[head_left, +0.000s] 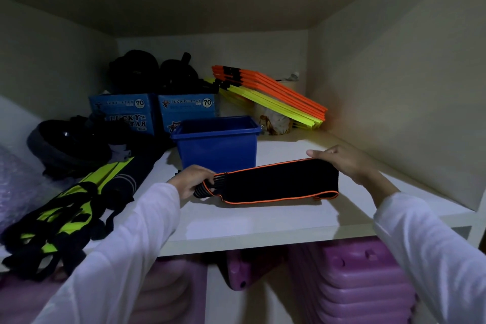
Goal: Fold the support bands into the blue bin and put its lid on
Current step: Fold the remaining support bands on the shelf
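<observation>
A black support band (pixel 276 183) with orange trim lies folded lengthwise on the white shelf (pixel 249 221), in front of the blue bin (pixel 218 148). My left hand (pixel 190 181) grips the band's left end, where grey elastic straps bunch. My right hand (pixel 347 163) holds the band's right end, fingers over its top edge. The bin stands open just behind the band, and its inside looks dark. No lid is in view. At the left lie black and neon-yellow bands (pixel 60 221) in a loose heap.
Two blue "Lucky Star" boxes (pixel 155 112) stand behind the bin with black gear on top. Orange and yellow slats (pixel 271 96) lean at the back right. A black round object (pixel 68 144) sits at the left. Purple plastic items (pixel 349 279) fill the space under the shelf.
</observation>
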